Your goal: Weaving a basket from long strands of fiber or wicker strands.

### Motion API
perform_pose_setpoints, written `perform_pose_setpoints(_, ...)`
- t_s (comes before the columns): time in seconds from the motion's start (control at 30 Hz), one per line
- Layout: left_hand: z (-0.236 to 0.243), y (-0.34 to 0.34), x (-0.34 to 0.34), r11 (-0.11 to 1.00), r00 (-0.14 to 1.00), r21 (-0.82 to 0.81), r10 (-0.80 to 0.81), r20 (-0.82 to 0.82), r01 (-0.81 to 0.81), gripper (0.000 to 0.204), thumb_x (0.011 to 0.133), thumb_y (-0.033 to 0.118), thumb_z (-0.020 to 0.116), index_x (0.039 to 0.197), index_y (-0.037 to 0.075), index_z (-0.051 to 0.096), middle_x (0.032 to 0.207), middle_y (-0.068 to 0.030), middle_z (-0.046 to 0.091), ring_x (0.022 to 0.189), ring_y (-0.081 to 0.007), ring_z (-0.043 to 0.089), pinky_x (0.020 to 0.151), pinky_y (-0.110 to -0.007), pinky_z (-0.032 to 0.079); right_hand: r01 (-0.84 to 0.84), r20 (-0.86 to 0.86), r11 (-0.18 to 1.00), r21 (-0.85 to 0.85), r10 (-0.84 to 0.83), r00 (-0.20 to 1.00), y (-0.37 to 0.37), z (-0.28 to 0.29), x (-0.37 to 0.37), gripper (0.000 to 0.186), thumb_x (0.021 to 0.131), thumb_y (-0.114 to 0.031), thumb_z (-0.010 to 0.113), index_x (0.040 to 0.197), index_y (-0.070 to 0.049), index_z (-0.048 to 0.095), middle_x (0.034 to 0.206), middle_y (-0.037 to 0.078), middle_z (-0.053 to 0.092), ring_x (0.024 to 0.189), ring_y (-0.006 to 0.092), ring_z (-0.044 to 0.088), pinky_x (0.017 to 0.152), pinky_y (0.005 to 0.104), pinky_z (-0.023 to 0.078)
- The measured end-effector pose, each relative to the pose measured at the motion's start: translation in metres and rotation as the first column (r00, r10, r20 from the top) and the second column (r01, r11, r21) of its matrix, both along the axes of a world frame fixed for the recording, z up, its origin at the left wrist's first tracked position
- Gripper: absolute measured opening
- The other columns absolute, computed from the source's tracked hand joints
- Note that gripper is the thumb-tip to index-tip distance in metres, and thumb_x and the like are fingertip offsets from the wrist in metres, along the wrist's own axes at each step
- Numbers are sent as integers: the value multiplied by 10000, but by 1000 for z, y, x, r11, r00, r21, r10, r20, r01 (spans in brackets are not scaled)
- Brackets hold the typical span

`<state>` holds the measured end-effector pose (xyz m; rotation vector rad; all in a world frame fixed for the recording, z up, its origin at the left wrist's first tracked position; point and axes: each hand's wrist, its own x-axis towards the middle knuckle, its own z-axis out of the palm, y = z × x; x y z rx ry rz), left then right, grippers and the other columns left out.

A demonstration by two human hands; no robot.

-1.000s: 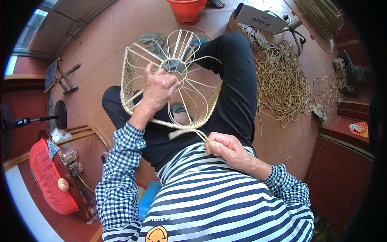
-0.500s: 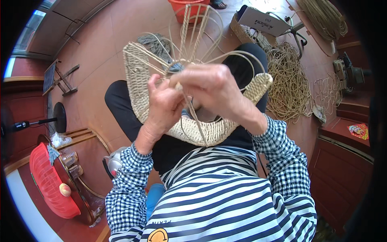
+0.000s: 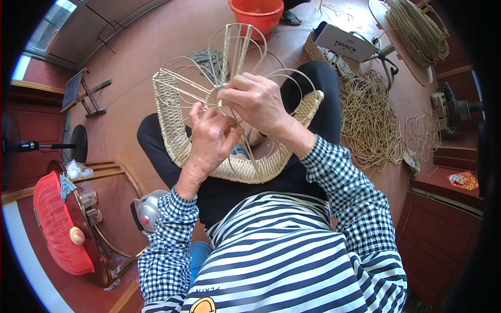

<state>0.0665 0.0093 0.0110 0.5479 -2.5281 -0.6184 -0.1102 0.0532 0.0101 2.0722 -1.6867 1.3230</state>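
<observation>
A half-woven straw piece (image 3: 169,120) rests across my lap, its thick pale woven rim curving in a U toward me. From its middle, wire loops and cord-wrapped spokes (image 3: 226,55) fan outward. My right hand (image 3: 255,101) pinches at the small hub where the spokes meet; its fingertips appear closed on the straw cord there. Just below, my left hand (image 3: 209,135) holds the hub area with bent fingers and thumb, close to the right hand. A loose length of straw cord (image 3: 251,154) hangs from between the hands over the near rim. The fingers partly hide the hub.
A large heap of straw cord (image 3: 369,117) lies on the floor at the right, below a cardboard box (image 3: 345,41). An orange-red bucket (image 3: 263,18) stands ahead. At the left are a red plastic basket (image 3: 57,224), a kettle (image 3: 148,211) and a small wooden stand (image 3: 86,94).
My right hand has drawn back from over the left and now pinches at the hub. The woven piece has shifted slightly left. The whole view has moved a little.
</observation>
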Motion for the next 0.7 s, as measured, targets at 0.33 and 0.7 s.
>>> perform_pose_setpoints(0.33, -14, 19, -25, 961, 929, 102, 275, -247, -258, 96, 789, 78, 779, 807, 46, 691, 729, -57, 636, 761, -228, 626, 1174, -501, 303, 78, -174, 996, 52, -68, 982, -8, -12, -9, 156, 701, -201, 777, 842, -167, 718, 829, -3, 594, 780, 180, 634, 638, 330, 533)
perform_pose_setpoints(0.7, -17, 17, -27, 976, 975, -19, 218, -38, -219, 46, 843, 118, 719, 844, 74, 707, 804, -47, 680, 956, -213, 605, 1192, -512, 224, 72, 49, 694, 716, -153, 987, 103, 5, 22, 303, 856, -13, 625, 1124, -3, 485, 766, 194, 675, 692, 389, 680, 573, 467, 519)
